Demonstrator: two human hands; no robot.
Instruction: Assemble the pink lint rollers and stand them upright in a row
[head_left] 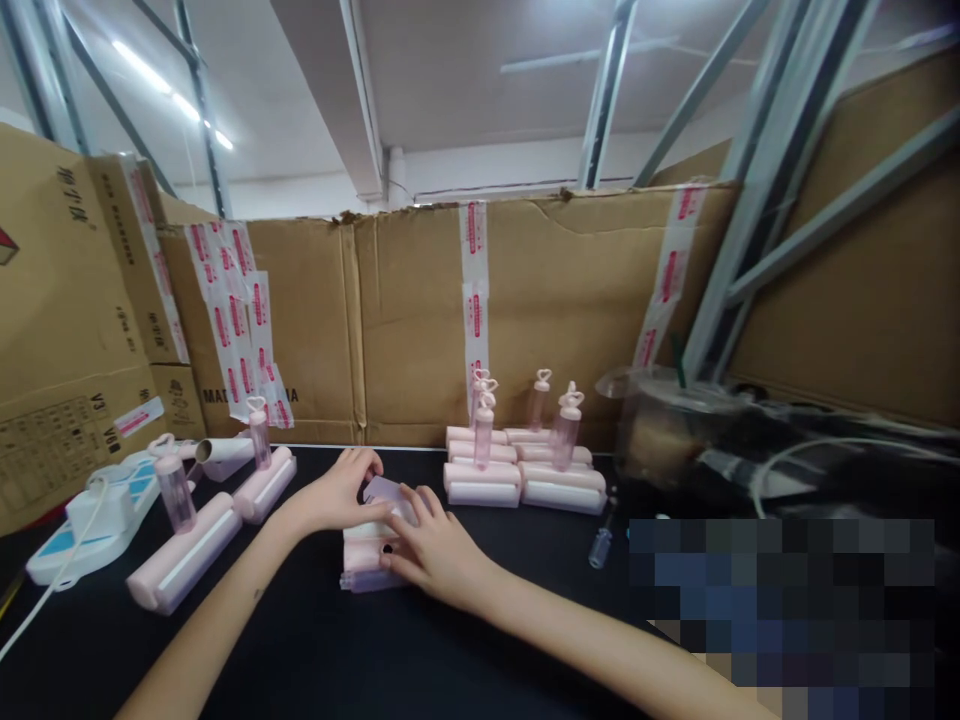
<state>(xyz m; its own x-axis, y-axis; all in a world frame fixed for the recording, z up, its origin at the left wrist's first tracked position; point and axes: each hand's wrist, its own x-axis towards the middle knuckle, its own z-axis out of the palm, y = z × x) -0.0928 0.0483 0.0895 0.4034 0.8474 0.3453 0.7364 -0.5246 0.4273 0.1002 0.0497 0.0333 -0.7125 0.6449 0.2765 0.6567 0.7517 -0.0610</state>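
Your two bare forearms are reaching in over the black tabletop (315, 650), meeting at a pale pink plastic roller case (369, 558) lying flat near the middle. Your right hand (431, 553) is pressing on its right end, fingers curled loosely over the top; your left hand (341, 492) is resting its fingertips on the case's far edge, not closed around it. Just behind it, a stack of finished pink roller cases with clear pink heart-capped bottles (523, 462) is standing against the brown cardboard wall (390, 320). Two long pink rollers (214, 530) are lying to your left, beside a white power strip (94, 525).
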